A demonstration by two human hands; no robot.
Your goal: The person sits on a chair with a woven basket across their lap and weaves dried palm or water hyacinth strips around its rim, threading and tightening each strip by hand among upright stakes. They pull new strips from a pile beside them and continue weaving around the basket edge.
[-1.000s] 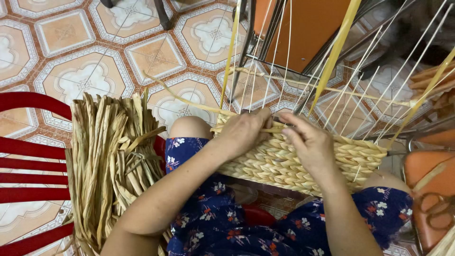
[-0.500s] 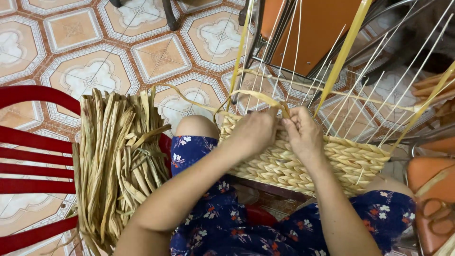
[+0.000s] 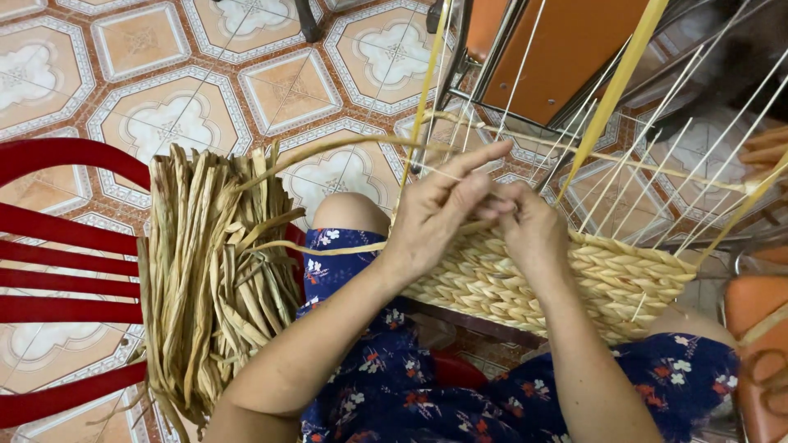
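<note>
A half-woven straw basket (image 3: 607, 283) rests on my lap, its thin pale uprights rising from the braided rim. My left hand (image 3: 439, 213) and my right hand (image 3: 529, 226) meet at the rim near the basket's left end, pinching a dried straw strand (image 3: 328, 246) that trails off to the left. My left forefinger sticks out toward the uprights. A thick bundle of dried straw strips (image 3: 209, 279) lies on the red chair (image 3: 57, 279) just left of my knee.
Patterned floor tiles (image 3: 189, 107) spread beyond my knee. An orange panel in a metal frame (image 3: 558, 49) stands ahead. An orange seat (image 3: 759, 344) sits at the right edge. I wear a blue flowered garment (image 3: 386, 385).
My hands have shifted slightly left and closer together at the rim, and the left forefinger now points out. The view has tilted a little.
</note>
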